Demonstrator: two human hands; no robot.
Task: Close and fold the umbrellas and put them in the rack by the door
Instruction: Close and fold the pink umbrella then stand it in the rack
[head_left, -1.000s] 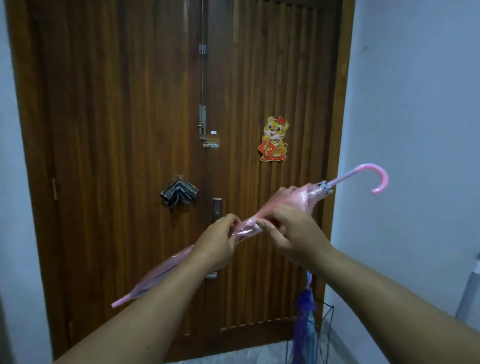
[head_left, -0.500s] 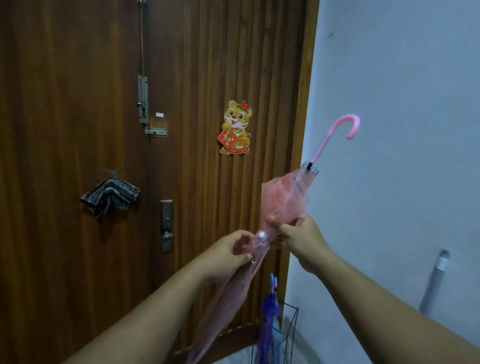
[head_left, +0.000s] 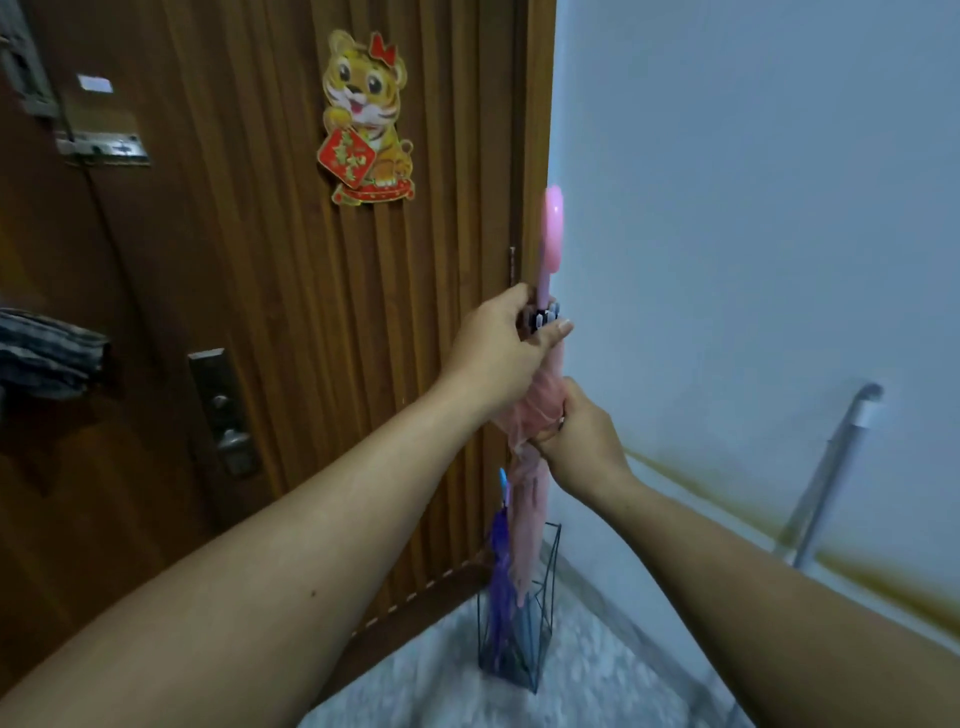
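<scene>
The left hand (head_left: 496, 345) has its fingers curled round the top of the pink umbrella (head_left: 524, 512), just under the handle; the right hand (head_left: 582, 434) pinches the gathered canopy lower down. The umbrella stands upright, its tip entering the wire rack (head_left: 545, 597) beside a purple umbrella (head_left: 500, 571). It looks light, the film soft and slippery, so the stiff shaft is the safer hold. The rack stands on a pale floor (head_left: 597, 691) between wooden door (head_left: 234, 260) and wall (head_left: 753, 208).
</scene>
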